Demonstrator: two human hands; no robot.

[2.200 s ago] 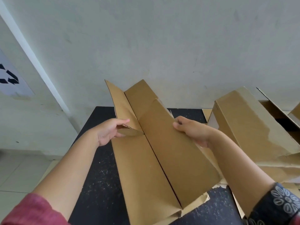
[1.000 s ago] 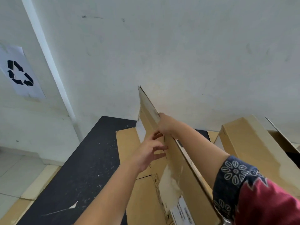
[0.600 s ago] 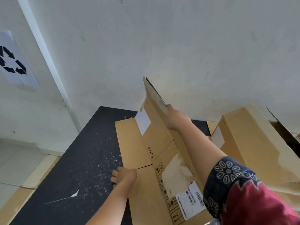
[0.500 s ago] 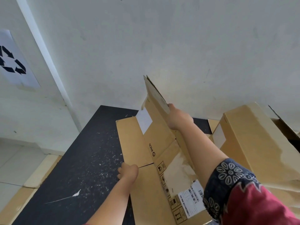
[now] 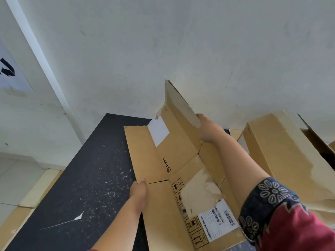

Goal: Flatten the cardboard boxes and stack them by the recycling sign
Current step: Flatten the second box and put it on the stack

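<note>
Head view, nearest region: the opened brown cardboard box, printed with handling symbols and bearing a white barcode label, lies on the black speckled tabletop. Its near end is cut off by the lower frame edge. The left hand grips the box's left edge at the slit between two flaps, thumb on top; the remaining fingers are hidden under the cardboard. One red sleeve with a dark patterned cuff covers the right upper arm and is cut off at the lower right corner.

Middle region: the right hand holds the raised far flap, which stands tilted up from the tabletop. Its fingers curl behind the flap and are hidden. A second white label sits on the box panel near that flap.

Right side: one second brown cardboard box, unflattened, stands just beside the first. Further cardboard behind it is cut off by the right frame edge, so the total box count cannot be confirmed.

Far region: the white wall. One white paper recycling sign is fixed at the far left, cut off, with only part of its black arrows visible.
</note>
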